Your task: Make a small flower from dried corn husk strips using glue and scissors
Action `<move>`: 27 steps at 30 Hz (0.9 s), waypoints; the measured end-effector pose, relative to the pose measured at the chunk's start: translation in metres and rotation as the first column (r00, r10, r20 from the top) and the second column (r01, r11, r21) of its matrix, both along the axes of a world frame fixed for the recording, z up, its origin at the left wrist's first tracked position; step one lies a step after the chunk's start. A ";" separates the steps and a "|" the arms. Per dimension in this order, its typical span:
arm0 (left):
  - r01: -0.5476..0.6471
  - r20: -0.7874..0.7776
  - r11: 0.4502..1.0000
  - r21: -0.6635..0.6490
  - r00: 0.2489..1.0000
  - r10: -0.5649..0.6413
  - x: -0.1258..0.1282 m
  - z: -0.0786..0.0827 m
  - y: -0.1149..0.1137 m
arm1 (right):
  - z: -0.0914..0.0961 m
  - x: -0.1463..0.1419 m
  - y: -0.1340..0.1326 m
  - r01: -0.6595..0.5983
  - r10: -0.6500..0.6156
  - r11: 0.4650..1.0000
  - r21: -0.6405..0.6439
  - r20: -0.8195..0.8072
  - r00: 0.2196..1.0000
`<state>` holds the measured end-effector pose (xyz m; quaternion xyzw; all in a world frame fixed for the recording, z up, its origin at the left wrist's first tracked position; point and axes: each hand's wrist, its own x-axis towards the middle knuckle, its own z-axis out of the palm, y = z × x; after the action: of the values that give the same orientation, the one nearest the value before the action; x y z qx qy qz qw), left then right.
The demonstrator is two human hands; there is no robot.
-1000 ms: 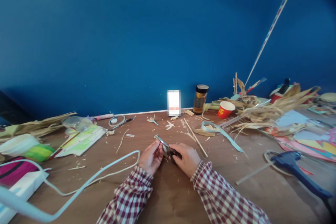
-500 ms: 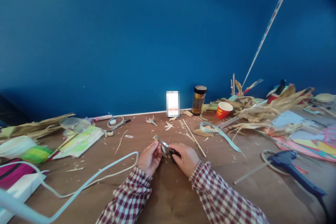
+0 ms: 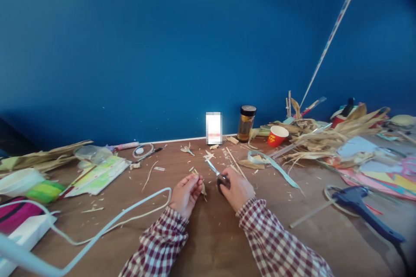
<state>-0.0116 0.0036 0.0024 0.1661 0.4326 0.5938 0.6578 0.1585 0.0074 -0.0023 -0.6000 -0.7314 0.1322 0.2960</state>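
Note:
Between the fingertips of my left hand [image 3: 187, 192] is a small piece of pale dried husk [image 3: 203, 189], partly hidden by the fingers. My right hand [image 3: 237, 188] grips the dark handles of a pair of scissors [image 3: 214, 169], the blades pointing away and up to the left, apart from the husk piece. Just beyond the blade tips lies a pale star-shaped husk cutout [image 3: 209, 156]. A husk flower with a pale blue-green stem [image 3: 187, 150] rests to its left. A thin stick [image 3: 235, 162] lies beyond my right hand.
At right, a blue glue gun [image 3: 364, 207] lies before a heap of dried husks [image 3: 351, 132]. A lidded jar [image 3: 246, 124] and a red paper cup [image 3: 278, 136] stand at the back. On the left, a white cable [image 3: 130, 210] curves near a painted sheet [image 3: 100, 175]. Scraps litter the brown table.
My right hand has drawn the scissors away from the husk piece to the right, and the blades have swung to point farther forward. My left hand stays nearly in place.

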 end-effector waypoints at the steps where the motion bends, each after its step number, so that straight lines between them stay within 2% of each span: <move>1: 0.006 -0.004 1.000 0.003 1.000 -0.006 0.000 0.000 0.000 | 0.001 0.002 0.001 0.009 -0.009 1.000 0.013 0.023 1.000; 4: 0.009 -0.003 1.000 0.010 1.000 -0.009 0.001 0.001 -0.001 | 0.003 0.009 0.006 0.029 -0.035 0.998 0.055 0.101 0.994; 8: 0.001 0.012 1.000 -0.005 1.000 -0.001 0.003 0.004 -0.002 | 0.003 0.016 0.013 0.028 -0.035 0.999 0.040 0.189 0.981; 13: 0.052 0.050 0.998 0.026 0.997 -0.053 0.004 0.004 -0.003 | 0.003 0.019 0.017 -0.009 0.002 0.999 0.034 0.192 0.981; 18: 0.082 0.033 0.996 0.034 0.996 -0.083 0.003 0.002 -0.003 | 0.006 0.019 0.016 0.074 -0.083 0.996 0.047 0.232 0.969; 22: 0.090 -0.041 0.994 0.059 0.995 -0.088 0.005 0.000 -0.004 | 0.005 0.021 0.018 0.041 -0.056 0.998 0.052 0.321 0.945; 27: 0.123 -0.231 0.985 0.118 0.969 -0.093 0.013 -0.003 -0.008 | 0.008 0.023 0.019 0.044 -0.067 0.996 0.072 0.364 0.929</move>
<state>0.0013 -0.0049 -0.0010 0.2986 0.4543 0.5617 0.6236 0.1815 0.0261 0.0058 -0.6249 -0.7603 -0.0132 0.1765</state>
